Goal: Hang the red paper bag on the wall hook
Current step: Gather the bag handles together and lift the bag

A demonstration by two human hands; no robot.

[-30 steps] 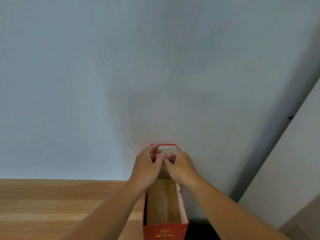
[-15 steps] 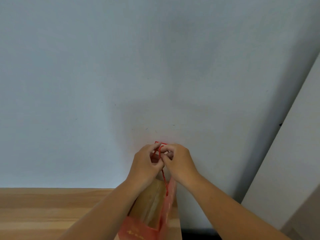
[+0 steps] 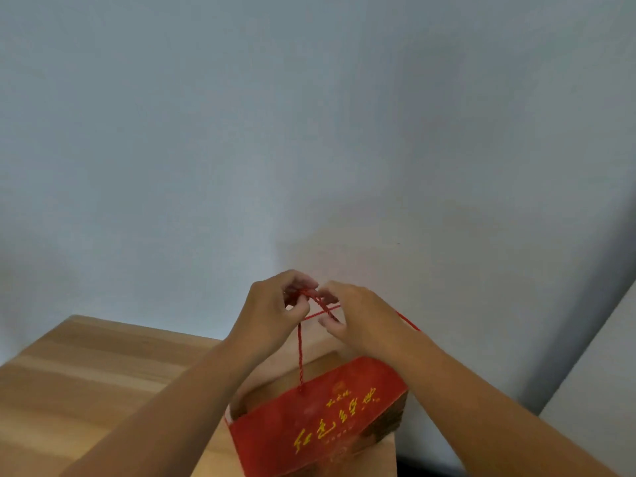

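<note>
plain indoor room: bare pale wall (image 3: pixel 241 132), wooden table (image 3: pixel 103 373).

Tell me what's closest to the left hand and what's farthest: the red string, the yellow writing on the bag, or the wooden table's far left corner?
From the left hand:
1. Red string, pinched in its fingers.
2. Yellow writing, below on the bag.
3. Table corner, far left.

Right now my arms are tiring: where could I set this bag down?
The wooden tabletop is bare left of your left hand, back to the wall. It is crowded only at its right edge, under the red paper bag and both hands.
</note>
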